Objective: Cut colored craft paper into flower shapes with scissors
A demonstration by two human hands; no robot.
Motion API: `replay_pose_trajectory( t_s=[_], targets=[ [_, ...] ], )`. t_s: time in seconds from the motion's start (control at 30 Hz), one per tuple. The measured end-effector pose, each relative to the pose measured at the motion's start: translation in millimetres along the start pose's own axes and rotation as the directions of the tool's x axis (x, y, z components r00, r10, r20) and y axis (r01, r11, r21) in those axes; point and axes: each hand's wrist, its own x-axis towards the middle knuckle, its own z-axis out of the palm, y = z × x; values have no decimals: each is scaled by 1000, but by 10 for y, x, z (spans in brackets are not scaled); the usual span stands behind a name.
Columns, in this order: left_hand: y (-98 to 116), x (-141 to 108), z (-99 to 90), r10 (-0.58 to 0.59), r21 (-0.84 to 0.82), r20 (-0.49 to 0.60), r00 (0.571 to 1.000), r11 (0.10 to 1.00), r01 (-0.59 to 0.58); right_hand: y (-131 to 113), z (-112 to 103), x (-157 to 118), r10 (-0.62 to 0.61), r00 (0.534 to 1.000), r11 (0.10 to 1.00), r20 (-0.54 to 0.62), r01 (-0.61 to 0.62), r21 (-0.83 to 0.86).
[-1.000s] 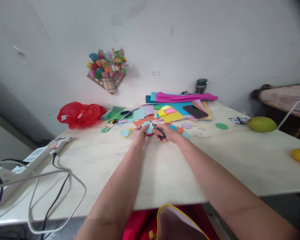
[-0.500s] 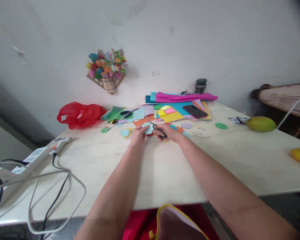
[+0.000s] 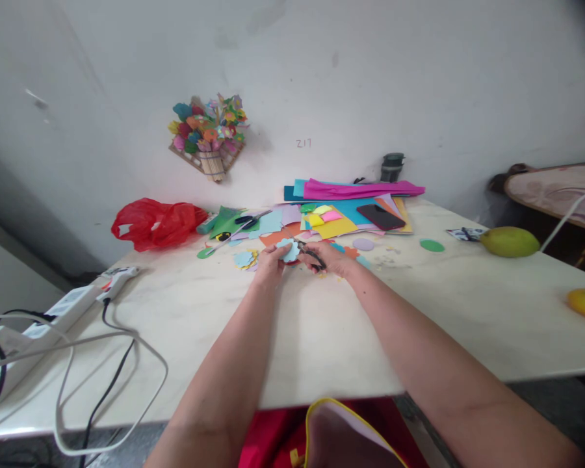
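Note:
My left hand (image 3: 272, 261) pinches a light blue scalloped paper piece (image 3: 289, 251) above the white table (image 3: 322, 344). Just right of it, my right hand (image 3: 327, 257) is closed on dark-handled scissors (image 3: 316, 260), whose blades point at the paper's right edge. Whether the blades touch the paper is too small to tell. Left of my left hand lie light blue and yellow cut pieces (image 3: 244, 259). Orange and blue cut pieces (image 3: 351, 252) lie beside my right hand.
Behind my hands are coloured sheets (image 3: 355, 211), with a phone (image 3: 381, 217) on them. A red plastic bag (image 3: 158, 224) and a second pair of scissors (image 3: 247, 221) lie back left. Power strip (image 3: 53, 331) and cables are at left; a green-yellow fruit (image 3: 509, 241) sits right.

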Motion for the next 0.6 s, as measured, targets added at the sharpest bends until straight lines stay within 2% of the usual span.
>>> replay_pose_trajectory(
  t_s=[0.33,0.6],
  targets=[
    [-7,0,-1,6,-12,-6,1000,1000,-6,18,4,20,15,1000,999,5,-16,32],
    [-9,0,6,6,-3,-29,1000,1000,-6,2,12,-12,-2,1000,999,3,2,-40]
  ],
)
